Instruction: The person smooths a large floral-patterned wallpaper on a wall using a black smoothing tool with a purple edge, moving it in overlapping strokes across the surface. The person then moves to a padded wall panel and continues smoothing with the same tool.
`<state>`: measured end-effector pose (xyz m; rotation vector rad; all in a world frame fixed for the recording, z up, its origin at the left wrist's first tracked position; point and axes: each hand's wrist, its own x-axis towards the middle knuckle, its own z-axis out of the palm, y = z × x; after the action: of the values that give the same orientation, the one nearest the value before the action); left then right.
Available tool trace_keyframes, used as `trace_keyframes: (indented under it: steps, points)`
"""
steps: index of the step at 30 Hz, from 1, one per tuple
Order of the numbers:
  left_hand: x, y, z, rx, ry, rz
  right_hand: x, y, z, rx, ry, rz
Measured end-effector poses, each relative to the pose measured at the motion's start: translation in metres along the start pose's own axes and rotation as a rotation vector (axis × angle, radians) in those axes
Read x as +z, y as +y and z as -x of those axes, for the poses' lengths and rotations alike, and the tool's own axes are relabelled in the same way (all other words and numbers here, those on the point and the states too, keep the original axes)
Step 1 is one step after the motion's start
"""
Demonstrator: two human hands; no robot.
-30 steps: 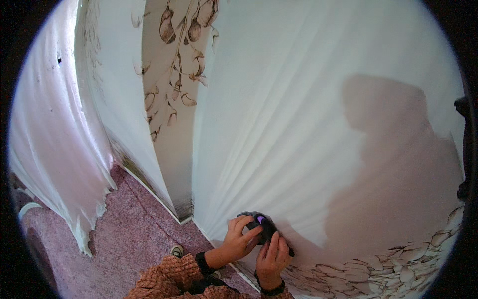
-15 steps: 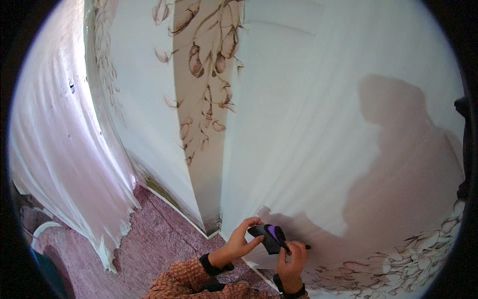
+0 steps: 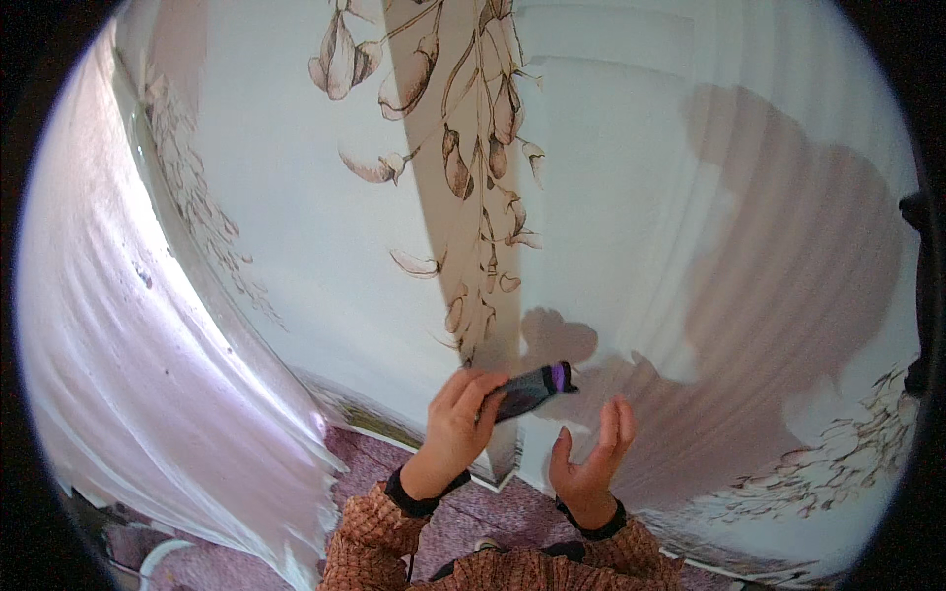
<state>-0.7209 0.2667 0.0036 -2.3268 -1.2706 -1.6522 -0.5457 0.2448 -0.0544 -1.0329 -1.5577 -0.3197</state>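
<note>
My left hand is closed around a flat dark grey tool with a black and purple end; its exact kind does not show. The tool is tilted, its purple end up and to the right, in front of the wall corner. My right hand is to the right of it, apart from it. Its fingers are raised and spread, with nothing visible in them. Behind both hands is wallpaper with brown, pod-like blossoms on a hanging stem, running down near the corner.
A thin whitish sheet hangs in folds at the left, reaching the floor. Purple mottled carpet lies below, meeting the walls at the corner. Dark objects stand at the right rim. My shadow falls on the right wall.
My right hand has let go of the dark tool and opened. My left hand has risen with the tool toward the wall corner. The view has shifted, bringing the corner nearer the middle.
</note>
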Motion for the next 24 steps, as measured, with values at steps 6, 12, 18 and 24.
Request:
trace_keyframes:
  steps: [6, 12, 18, 24]
  points:
    - [-0.022, -0.010, -0.037, 0.158, 0.031, -0.181, 0.039, -0.027, -0.031, -0.118, -0.242, -0.229]
    - [-0.023, -0.010, -0.029, 0.262, 0.102, -0.470, 0.090, -0.019, -0.058, -0.092, -0.303, -0.377]
    - [-0.035, 0.005, -0.019, 0.519, -0.058, -0.759, 0.105, -0.017, -0.081, -0.128, -0.155, -0.435]
    - [-0.031, 0.000, -0.062, 0.316, 0.170, -0.990, 0.113, -0.026, -0.133, -0.171, -0.125, -0.466]
